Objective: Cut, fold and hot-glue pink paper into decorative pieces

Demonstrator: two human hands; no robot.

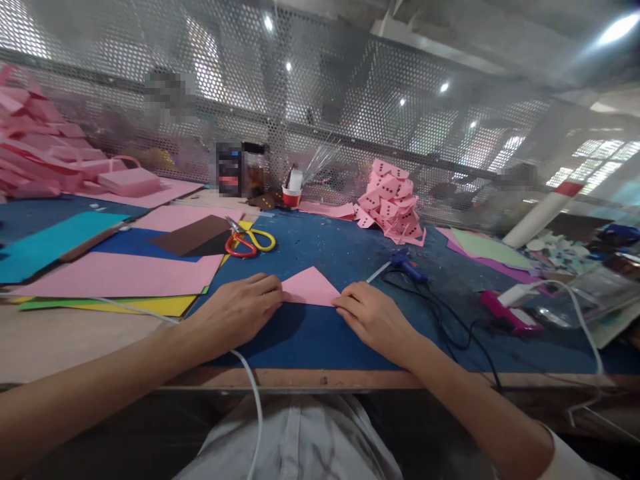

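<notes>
A small pink paper (313, 287) forms a triangle, its point facing away from me, on the blue table surface. My left hand (255, 300) grips its left corner with the fingers closed together. At the opposite corner, my right hand (370, 313) pinches the paper between thumb and fingers. Red-and-yellow-handled scissors (249, 240) lie beyond my left hand. Just past my right hand rests a blue glue gun (409, 265) with a clear glue stick and a black cord.
Coloured sheets (125, 273) are stacked at left, below a heap of pink pieces (40, 147). Dotted pink pieces (390, 203) pile up near the perforated metal screen (340, 87). A red-white cup (292, 195) stands behind. A white cable (253, 387) crosses the table edge; a pink device (510, 315) lies right.
</notes>
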